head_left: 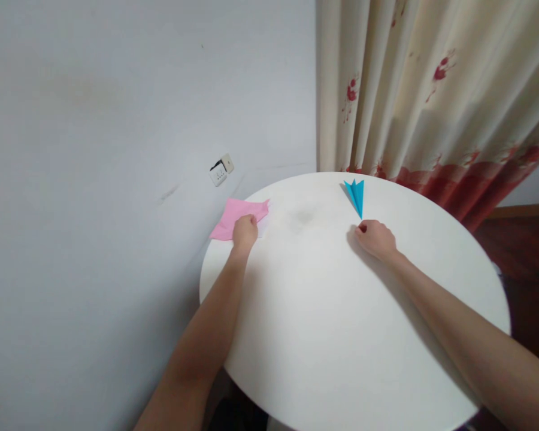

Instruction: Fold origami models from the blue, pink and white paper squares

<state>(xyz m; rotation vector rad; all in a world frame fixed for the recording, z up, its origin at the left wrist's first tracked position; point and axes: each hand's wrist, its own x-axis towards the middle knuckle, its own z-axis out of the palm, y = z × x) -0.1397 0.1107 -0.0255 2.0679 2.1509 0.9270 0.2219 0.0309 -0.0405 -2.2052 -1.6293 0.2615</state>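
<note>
A pink sheet (239, 214), apparently paper, is bent and lies at the far left edge of the white round table (305, 311). My left hand (245, 230) is closed at its near right part, the fingers curled over it; the fingertips are hidden. A bit of a whitish sheet (263, 226) shows beneath the pink one. At the far side of the table lies a blue folded paper plane (356, 196), its narrow tip pointing toward me. My right hand (376, 237) rests just below that tip, fingers curled in, with nothing visible in them.
A pale wall (117, 149) with a socket (218, 174) runs along the left of the table. Cream curtains (431, 102) with red flowers hang behind it. Dark floor (525, 257) shows at the right.
</note>
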